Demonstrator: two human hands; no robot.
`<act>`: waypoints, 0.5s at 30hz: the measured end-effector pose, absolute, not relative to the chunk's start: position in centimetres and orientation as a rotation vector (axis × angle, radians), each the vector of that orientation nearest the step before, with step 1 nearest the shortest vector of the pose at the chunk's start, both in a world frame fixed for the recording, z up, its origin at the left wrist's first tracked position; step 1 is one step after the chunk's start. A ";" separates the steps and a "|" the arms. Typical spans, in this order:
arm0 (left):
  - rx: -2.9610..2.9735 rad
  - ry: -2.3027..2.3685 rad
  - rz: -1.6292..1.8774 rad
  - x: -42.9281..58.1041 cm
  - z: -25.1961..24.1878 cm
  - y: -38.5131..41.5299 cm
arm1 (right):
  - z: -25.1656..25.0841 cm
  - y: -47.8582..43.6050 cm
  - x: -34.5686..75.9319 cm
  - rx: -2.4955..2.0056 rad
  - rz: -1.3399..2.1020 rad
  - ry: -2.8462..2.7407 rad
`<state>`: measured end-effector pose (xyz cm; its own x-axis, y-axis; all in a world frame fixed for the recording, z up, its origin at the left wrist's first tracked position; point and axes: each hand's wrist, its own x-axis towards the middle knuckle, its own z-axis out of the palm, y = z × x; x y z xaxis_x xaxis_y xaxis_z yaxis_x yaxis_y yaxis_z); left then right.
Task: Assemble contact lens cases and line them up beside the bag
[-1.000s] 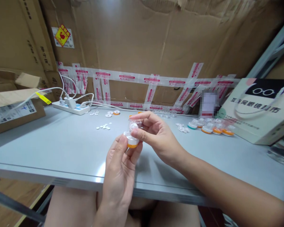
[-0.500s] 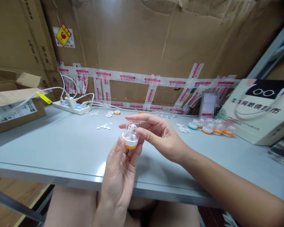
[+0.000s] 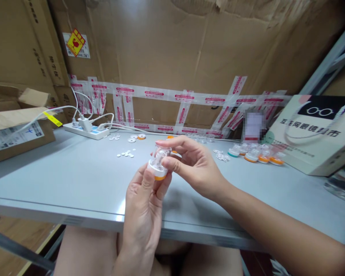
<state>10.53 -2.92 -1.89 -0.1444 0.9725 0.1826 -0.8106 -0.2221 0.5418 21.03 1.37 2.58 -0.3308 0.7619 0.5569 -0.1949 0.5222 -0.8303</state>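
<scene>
Inside the desk's [image 3: 74,180] near edge, free room either side, our left hand [image 3: 145,203] clamps its fingers on a white-and-orange capsule [image 3: 156,170]; our right hand's [image 3: 197,166] fingers, looser half a second ago, grip its clear dome [image 3: 162,152].

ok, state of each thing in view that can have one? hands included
left hand: closed on the white-and-orange base
right hand: thumb and fingers on the clear cover
clear cover: at the base's top, full seating unclear
white-and-orange base: held up, slightly tilted
power strip: plugs inserted
small white discs: loose, scattered
domed pieces: base down, clustered
paper bag: standing
</scene>
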 end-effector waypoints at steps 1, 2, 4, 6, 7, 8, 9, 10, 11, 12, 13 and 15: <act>0.587 0.373 1.725 10.6 -1.8 -2.9 | 2.6 1.3 21.0 -0.503 1.051 -1.619; 0.581 0.378 1.737 10.7 -1.8 -2.8 | 2.6 1.3 20.9 -0.517 1.055 -1.611; 0.563 0.390 1.760 10.8 -1.7 -2.8 | 2.6 1.3 20.8 -0.537 1.070 -1.596; 0.564 0.398 1.776 10.8 -1.7 -2.8 | 2.7 1.2 20.8 -0.545 1.073 -1.581; 0.577 0.399 1.777 10.8 -1.6 -2.9 | 2.7 1.1 20.7 -0.544 1.068 -1.574; 0.591 0.406 1.773 10.8 -1.6 -2.9 | 2.7 1.1 20.7 -0.543 1.064 -1.570; 0.602 0.418 1.775 10.7 -1.6 -3.0 | 2.7 1.1 20.7 -0.540 1.063 -1.569; 0.606 0.434 1.778 10.7 -1.6 -3.0 | 2.7 1.0 20.8 -0.536 1.067 -1.571; 0.602 0.452 1.785 10.7 -1.6 -3.0 | 2.7 1.0 20.8 -0.531 1.077 -1.572; 0.591 0.470 1.793 10.8 -1.6 -3.1 | 2.7 1.1 20.8 -0.528 1.095 -1.573; 0.580 0.478 1.799 10.8 -1.6 -3.1 | 2.7 1.1 20.8 -0.528 1.117 -1.571; 0.567 0.469 1.798 10.9 -1.6 -3.1 | 2.7 1.1 20.9 -0.538 1.152 -1.561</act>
